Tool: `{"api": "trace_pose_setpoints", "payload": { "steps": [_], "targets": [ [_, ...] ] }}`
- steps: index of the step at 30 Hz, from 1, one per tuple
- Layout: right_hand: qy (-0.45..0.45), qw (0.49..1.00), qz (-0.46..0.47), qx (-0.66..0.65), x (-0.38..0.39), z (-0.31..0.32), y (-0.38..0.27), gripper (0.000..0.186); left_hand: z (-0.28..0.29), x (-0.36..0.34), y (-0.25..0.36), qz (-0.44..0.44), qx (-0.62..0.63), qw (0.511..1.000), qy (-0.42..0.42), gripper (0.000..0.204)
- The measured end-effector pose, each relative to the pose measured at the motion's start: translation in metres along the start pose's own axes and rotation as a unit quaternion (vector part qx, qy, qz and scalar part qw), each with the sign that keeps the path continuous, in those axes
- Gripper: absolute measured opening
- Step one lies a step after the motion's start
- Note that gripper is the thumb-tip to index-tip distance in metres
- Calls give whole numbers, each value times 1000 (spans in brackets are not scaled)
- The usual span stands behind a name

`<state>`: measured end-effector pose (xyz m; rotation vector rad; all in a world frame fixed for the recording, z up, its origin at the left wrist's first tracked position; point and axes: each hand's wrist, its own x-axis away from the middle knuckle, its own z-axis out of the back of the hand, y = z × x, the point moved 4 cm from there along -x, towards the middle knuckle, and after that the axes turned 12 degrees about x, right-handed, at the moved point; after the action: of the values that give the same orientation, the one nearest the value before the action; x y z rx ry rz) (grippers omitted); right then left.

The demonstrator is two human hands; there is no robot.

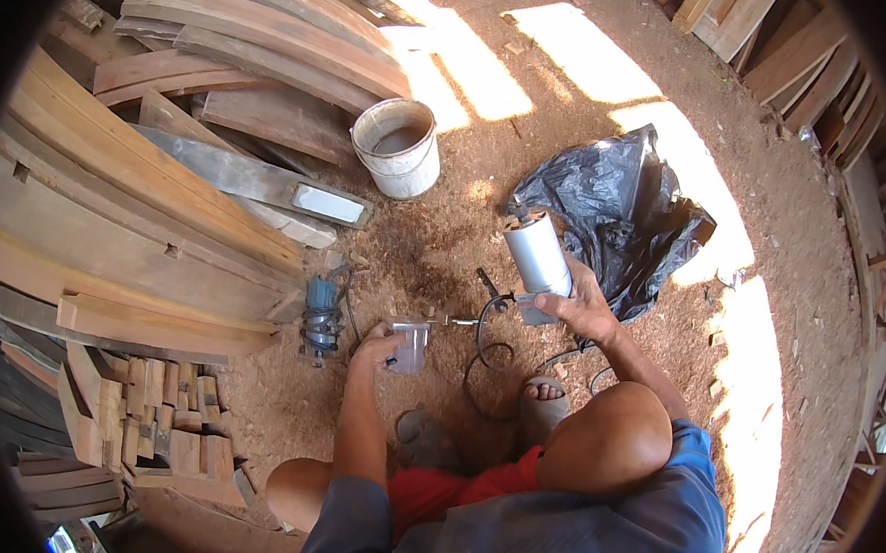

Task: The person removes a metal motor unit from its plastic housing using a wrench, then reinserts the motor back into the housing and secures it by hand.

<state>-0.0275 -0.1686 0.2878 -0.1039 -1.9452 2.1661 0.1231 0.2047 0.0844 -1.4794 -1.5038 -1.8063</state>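
My right hand (590, 302) is wrapped round the lower end of a silver cylindrical power tool (537, 249), which looks like a trim router. It is held tilted above the ground, its darker end pointing away from me. A black cord (478, 350) loops on the ground below it. In my left hand (375, 343), closed at its edge, is a clear plastic base piece (412, 347), apart from the tool. Between the hands a small dark metal part (488, 281) and a thin shiny metal piece (463, 322) lie on the sawdust.
A blue power tool (322, 315) with cord wound round it lies left of my left hand. Beyond are a whitish bucket (397, 152) and a black plastic bag (607, 200). Curved boards (135, 220) and wood blocks (171, 407) are stacked left; more boards (810, 60) stand far right.
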Motion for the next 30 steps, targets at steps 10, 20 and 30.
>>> {"api": "trace_pose_setpoints", "payload": {
  "steps": [10, 20, 30],
  "targets": [
    [-1, 994, -42, -96, 8, -14, 46, 69, -13, 8, -53, -198, 43, 979, -22, 83],
    [12, 990, -91, -105, 21, -28, 83, 64, -13, 37, 5, -152, -275, 932, 183, 107],
    [8, 973, -167, -160, 54, -70, 135, 63, -120, 106, 79, -199, -294, 920, 167, 89]
  ]
}}
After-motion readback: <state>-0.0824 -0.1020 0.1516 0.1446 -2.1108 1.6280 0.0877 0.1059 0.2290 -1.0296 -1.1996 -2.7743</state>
